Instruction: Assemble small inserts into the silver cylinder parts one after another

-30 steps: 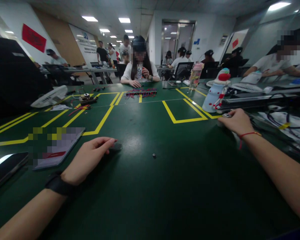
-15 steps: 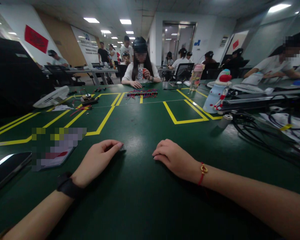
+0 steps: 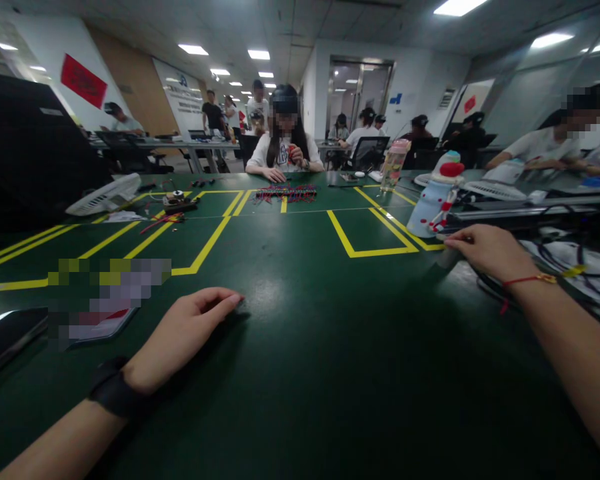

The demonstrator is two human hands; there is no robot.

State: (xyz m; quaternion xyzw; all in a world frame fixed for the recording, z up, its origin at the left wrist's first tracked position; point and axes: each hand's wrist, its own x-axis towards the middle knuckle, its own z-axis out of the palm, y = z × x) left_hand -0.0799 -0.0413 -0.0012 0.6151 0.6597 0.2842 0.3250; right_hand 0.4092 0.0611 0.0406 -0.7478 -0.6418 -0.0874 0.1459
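My left hand (image 3: 195,327) is over the green table (image 3: 300,373) at centre left, thumb and forefinger pinched; whatever is between the fingertips is too small to make out. A black band circles that wrist. On the right, my right hand (image 3: 490,252) has its fingertips at the top of a small grey cylinder (image 3: 448,256), thumb and fingers pressed together on it. A red cord with a gold bead is on the right wrist. Just behind this hand stands a light blue bottle (image 3: 427,205) with a red and white figure.
Black cables (image 3: 555,247) and dark rails (image 3: 530,208) lie at the right. Two phones, one dark (image 3: 10,340), are at the left. Farther back are a white fan (image 3: 105,195), a wire bundle (image 3: 287,194), a pink-lidded bottle (image 3: 394,167) and a seated person (image 3: 284,143).
My right hand has moved from the table's middle out to the right, onto the grey cylinder. My left hand has shifted slightly left and down, its fingers still pinched.
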